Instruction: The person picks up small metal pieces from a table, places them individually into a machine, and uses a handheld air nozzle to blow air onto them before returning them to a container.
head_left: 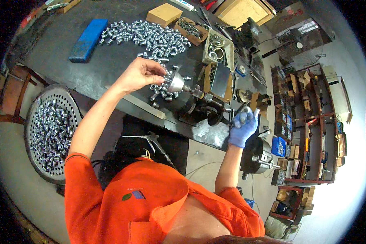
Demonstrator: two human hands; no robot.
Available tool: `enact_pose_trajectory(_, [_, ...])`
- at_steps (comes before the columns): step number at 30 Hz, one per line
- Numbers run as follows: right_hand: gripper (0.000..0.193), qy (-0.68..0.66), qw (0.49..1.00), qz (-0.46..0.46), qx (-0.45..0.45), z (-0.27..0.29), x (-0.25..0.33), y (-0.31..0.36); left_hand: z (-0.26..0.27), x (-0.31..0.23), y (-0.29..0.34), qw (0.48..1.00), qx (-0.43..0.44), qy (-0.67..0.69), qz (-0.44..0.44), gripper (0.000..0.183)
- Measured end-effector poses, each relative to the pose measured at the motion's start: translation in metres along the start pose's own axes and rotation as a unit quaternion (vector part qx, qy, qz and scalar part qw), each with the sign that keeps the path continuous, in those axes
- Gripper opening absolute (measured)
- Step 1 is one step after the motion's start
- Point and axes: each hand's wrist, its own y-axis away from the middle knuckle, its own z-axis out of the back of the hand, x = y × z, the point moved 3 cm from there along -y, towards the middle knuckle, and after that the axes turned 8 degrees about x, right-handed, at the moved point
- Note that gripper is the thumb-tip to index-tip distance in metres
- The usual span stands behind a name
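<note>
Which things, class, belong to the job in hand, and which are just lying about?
Likely in use:
metal cone, beside the left hand
small metal cylinders
perforated tray of cylinders

Apparently lying about:
blue block
air gun
tan box

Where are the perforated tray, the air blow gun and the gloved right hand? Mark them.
Perforated tray [65,102]: head view, on its holed side.
Air blow gun [154,140]: head view, on its body.
Gloved right hand [244,128]: head view, on its middle.
</note>
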Motion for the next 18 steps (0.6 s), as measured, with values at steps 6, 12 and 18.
enact_pose_trajectory(6, [0.043, -0.022, 1.000, -0.018, -0.008, 0.011, -0.029, -0.080, -0.004, 0.002, -0.001, 0.999, -0.011, 0.029, 0.013, 0.020])
enact_pose_trajectory(12, [0.032, 0.005, 0.992, -0.122, -0.007, 0.073, -0.100, -0.092, -0.009, -0.002, -0.005, 1.000, -0.022, -0.005, 0.015, 0.020])
enact_pose_trajectory(18, [0.014, -0.011, 0.998, -0.065, 0.000, 0.061, -0.091, -0.010, -0.010, 0.001, -0.005, 0.999, -0.025, -0.019, 0.011, 0.020])
